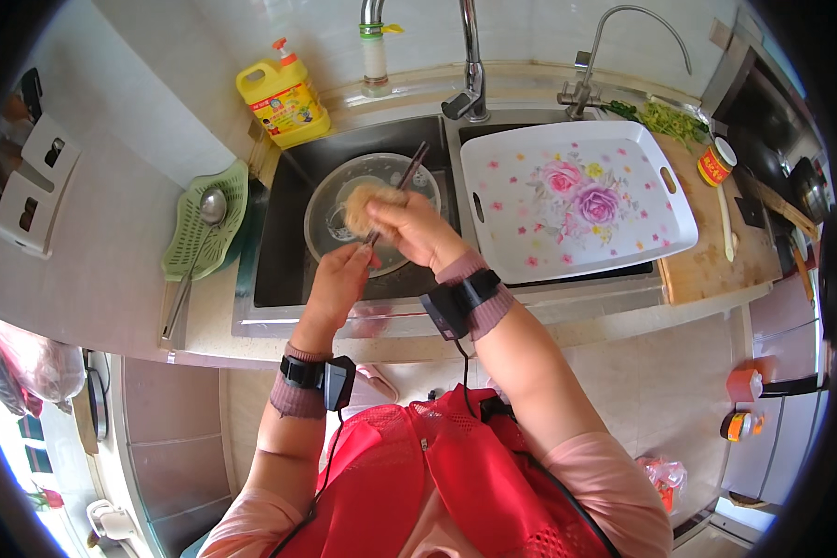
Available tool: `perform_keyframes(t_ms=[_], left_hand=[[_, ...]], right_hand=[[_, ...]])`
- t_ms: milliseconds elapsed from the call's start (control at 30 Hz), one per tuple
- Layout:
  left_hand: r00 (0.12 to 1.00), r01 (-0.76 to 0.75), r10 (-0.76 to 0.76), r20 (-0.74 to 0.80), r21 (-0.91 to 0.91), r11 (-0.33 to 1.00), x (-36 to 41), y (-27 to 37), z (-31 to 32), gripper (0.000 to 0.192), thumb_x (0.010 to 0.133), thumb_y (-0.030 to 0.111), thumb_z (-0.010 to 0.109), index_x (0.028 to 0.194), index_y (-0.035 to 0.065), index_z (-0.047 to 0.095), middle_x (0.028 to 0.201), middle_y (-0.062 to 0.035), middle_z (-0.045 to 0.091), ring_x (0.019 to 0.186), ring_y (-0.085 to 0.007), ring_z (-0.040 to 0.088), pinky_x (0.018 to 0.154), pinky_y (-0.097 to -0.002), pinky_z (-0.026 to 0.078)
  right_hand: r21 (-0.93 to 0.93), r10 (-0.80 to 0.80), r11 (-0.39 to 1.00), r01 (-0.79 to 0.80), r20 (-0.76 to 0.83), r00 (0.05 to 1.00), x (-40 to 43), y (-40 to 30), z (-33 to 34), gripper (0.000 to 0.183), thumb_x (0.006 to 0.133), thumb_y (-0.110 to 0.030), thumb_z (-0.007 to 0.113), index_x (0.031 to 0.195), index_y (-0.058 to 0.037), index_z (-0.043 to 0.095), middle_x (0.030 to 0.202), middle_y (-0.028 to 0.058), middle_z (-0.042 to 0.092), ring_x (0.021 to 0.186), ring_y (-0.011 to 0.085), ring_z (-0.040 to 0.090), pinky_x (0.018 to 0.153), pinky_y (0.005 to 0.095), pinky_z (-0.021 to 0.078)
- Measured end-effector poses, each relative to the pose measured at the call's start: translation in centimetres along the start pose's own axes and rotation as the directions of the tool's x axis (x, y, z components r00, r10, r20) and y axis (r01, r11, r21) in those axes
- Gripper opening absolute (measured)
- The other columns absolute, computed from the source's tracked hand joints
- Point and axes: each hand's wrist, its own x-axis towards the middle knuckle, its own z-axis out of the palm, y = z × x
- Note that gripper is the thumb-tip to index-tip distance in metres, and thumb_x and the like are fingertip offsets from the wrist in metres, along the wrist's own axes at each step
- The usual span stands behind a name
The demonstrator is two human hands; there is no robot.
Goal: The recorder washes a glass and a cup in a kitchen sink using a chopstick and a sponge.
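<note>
Over the left bowl of the stainless steel sink (279,258), my left hand (342,279) grips the near end of what look like dark chopsticks (414,166). They slant up and away to the right; how many there are I cannot tell. My right hand (422,227) presses a tan fibrous scrubber, perhaps loofah (360,209), around their middle. Beneath both hands, a round metal basin (315,244) of soapy water stands in the sink bowl. Part of it is hidden by my hands and the scrubber.
A flowered white tray (516,244) covers most of the right bowl and overlaps a wooden cutting board (711,279). Yellow detergent jug (286,104) and faucet (473,84) stand behind. At left, a ladle (213,207) rests in a green strainer basket (181,258).
</note>
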Motion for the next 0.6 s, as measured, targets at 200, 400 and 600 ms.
perform_keyframes(t_ms=[200, 400, 600], left_hand=[[0.988, 0.074, -0.082, 0.13, 0.065, 0.995, -1.3, -0.1, -0.7, 0.03, 0.097, 0.024, 0.05, 0.082, 0.0025, 0.063, 0.055, 0.0081, 0.038, 0.047, -0.0018, 0.03, 0.042, -0.021, 0.02], [1.0, 0.012, -0.012, 0.02, -0.031, 0.999, -0.7, 0.0, 0.3, 0.03, 0.1, 0.023, 0.046, 0.084, 0.0027, 0.061, 0.052, 0.0084, 0.033, 0.042, -0.0025, 0.025, 0.04, -0.0222, 0.018], [0.999, 0.013, -0.013, 0.053, -0.009, 1.0, -1.1, -0.5, -0.3, 0.033, 0.1, 0.027, 0.045, 0.083, 0.0034, 0.061, 0.052, 0.0083, 0.033, 0.042, -0.0027, 0.025, 0.04, -0.0218, 0.018]], right_hand=[[0.128, -0.25, 0.945, 0.301, -0.309, 0.918, 1.1, -4.4, -4.6, 0.019, 0.087, -0.005, 0.064, 0.106, -0.002, 0.064, 0.095, 0.0061, 0.068, 0.085, 0.0139, 0.065, 0.069, 0.0247, 0.0505], [0.027, -0.004, 1.0, 0.003, 0.054, 0.999, -0.8, 0.9, 1.1, 0.025, 0.087, -0.007, 0.066, 0.111, -0.002, 0.062, 0.099, 0.0067, 0.068, 0.086, 0.0156, 0.067, 0.073, 0.0277, 0.054], [0.103, -0.203, 0.974, 0.202, -0.004, 0.979, 1.2, -2.0, -2.5, 0.026, 0.087, -0.004, 0.065, 0.113, -0.0004, 0.061, 0.103, 0.0093, 0.067, 0.089, 0.0178, 0.066, 0.078, 0.0295, 0.0545]])
